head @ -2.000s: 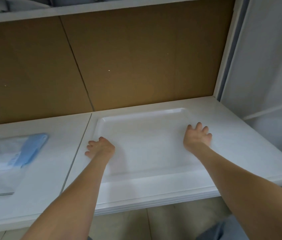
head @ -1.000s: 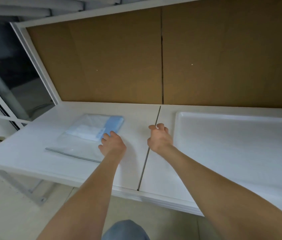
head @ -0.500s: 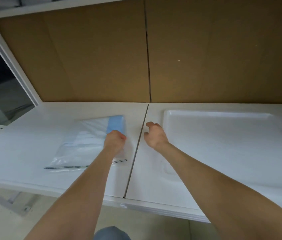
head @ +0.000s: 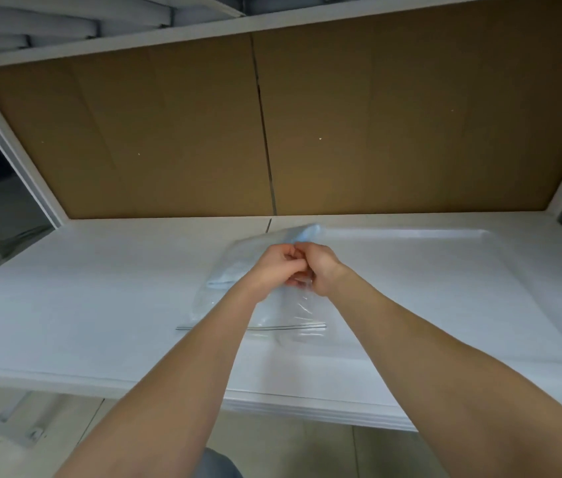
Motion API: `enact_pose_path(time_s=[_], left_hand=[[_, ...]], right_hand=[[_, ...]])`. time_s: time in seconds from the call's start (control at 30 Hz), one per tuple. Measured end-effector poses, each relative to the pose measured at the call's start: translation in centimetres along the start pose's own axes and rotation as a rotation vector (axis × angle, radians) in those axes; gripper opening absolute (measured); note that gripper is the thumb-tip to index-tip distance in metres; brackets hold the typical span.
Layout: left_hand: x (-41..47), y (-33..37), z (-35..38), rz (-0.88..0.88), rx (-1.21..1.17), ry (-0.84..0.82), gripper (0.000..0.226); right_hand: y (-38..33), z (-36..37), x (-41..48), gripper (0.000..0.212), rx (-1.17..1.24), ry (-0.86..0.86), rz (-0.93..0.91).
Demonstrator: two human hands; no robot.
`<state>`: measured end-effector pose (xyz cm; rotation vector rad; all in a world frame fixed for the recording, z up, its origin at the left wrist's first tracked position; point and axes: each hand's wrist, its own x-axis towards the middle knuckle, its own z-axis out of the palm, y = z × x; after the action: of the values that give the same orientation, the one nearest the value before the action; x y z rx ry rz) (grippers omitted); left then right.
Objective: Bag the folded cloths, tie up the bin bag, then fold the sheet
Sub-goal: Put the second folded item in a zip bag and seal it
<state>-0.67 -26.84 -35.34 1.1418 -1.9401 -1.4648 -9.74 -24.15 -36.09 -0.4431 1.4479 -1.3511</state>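
Pinched the clear zip bag (head: pixel 302 313) between left hand (head: pixel 277 267) and right hand (head: pixel 322 272), with curled fingers of both on the film and knuckles touching. Held it partly lifted over the white table (head: pixel 83 288), far end reaching the white tray (head: pixel 410 232), zip strip (head: pixel 272 328) toward the near edge. Showed a folded blue cloth (head: pixel 310 233) inside. Could not tell whether sealed. Risked, in all likelihood, slick film slipping from the pinch, or the cloth sliding out and unfolding if tipped mouth-down.
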Motion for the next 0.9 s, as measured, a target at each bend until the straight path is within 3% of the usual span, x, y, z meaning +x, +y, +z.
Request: enact_pose_path(time_s=[0.1,0.2,0.27,0.4,0.6,0.73,0.87,0.9], left_hand=[[-0.5,0.9,0.7,0.045,0.001,0.106,0.023],[-0.1,1.7,1.9,0.186,0.161,0.326,0.018],[-0.1,2.0,3.2,0.248,0.298,0.343,0.016],[0.1,0.9,7.0,0.339,0.570,0.082,0.030],[-0.5,-0.3,12.9,0.179,0.865,-0.304,0.057],[-0.3,0.3,15.4,0.168,1.082,-0.353,0.065],[-0.3,0.7,16.9,0.127,1.113,-0.320,0.065],[-0.5,0.8,17.3,0.125,1.107,-0.307,0.065]], right_hand=[[-0.9,-1.7,-0.8,0.038,0.008,0.086,-0.063],[-1.7,-4.3,-1.8,0.045,0.079,0.152,-0.129],[-2.1,-7.0,-2.4,0.047,0.108,0.221,-0.169],[-1.7,-13.2,-3.3,0.045,-0.099,0.378,-0.238],[-0.5,-21.5,-5.3,0.060,-0.256,0.528,-0.130],[0.0,-24.4,-7.0,0.059,-0.337,0.522,-0.041],[0.4,-27.0,-8.8,0.012,-0.332,0.495,0.014],[0.5,-27.4,-9.4,0.019,-0.339,0.485,0.031]])
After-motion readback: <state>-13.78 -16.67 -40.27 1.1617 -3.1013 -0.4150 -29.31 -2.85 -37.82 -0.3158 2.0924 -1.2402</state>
